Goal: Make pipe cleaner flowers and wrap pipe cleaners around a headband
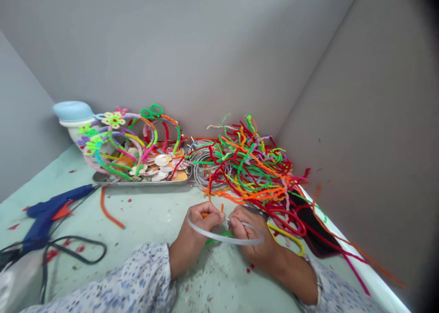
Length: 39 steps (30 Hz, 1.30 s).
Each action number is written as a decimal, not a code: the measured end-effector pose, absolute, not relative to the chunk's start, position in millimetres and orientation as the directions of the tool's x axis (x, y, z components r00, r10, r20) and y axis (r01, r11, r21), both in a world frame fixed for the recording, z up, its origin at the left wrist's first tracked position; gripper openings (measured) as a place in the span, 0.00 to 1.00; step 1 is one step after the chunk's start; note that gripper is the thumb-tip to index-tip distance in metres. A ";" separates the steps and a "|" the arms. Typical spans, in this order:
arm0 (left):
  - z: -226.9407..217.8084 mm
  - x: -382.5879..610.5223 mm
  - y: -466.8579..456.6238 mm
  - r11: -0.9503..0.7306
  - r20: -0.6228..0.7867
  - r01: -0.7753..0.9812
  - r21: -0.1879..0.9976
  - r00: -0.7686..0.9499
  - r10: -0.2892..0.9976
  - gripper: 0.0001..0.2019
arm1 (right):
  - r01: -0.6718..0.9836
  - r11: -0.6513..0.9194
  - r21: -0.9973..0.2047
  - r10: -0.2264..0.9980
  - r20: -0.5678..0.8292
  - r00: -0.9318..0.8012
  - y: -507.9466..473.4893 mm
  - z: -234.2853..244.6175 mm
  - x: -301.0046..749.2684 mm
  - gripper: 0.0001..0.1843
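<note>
In front of me I hold a thin silver-white headband (219, 236), its curve bowed toward me. My left hand (190, 235) is closed, thumb against fingers, with an orange pipe cleaner (222, 208) pinched at the headband's end. My right hand (257, 242) is closed around the headband's end as well, its fingertips close to the left thumb. How the pipe cleaner lies inside my fingers is partly hidden. A bit of green pipe cleaner (213, 241) shows between and below my hands.
Behind my hands lie a heap of coloured pipe cleaners (254, 162) and bare headbands (209, 167). A metal tray (154, 183) holds shells and decorated headbands (139, 116). A blue glue gun (51, 208) with its cable lies left. Yellow-handled scissors (288, 236) and a dark phone (315, 230) lie right.
</note>
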<state>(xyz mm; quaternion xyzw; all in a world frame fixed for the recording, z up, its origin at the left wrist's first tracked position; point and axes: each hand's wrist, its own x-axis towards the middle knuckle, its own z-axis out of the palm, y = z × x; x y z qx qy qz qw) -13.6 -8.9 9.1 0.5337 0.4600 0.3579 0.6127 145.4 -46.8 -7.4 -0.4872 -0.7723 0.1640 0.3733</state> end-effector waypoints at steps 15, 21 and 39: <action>10.1 -12.2 -4.7 0.146 -0.158 0.059 0.987 0.381 0.911 0.12 | 0.436 0.131 -0.890 0.991 0.133 -0.026 -45.3 -12.5 140.7 0.21; 6.0 -13.0 -4.9 0.089 -0.080 -0.002 0.996 0.421 0.904 0.10 | 0.211 -0.040 -0.977 0.997 -0.026 0.069 -36.7 -22.2 144.0 0.22; 0.5 -14.4 0.6 0.184 -0.181 0.030 0.982 0.391 0.902 0.21 | 0.065 0.076 -0.995 0.989 0.083 0.121 -36.1 -11.4 139.7 0.10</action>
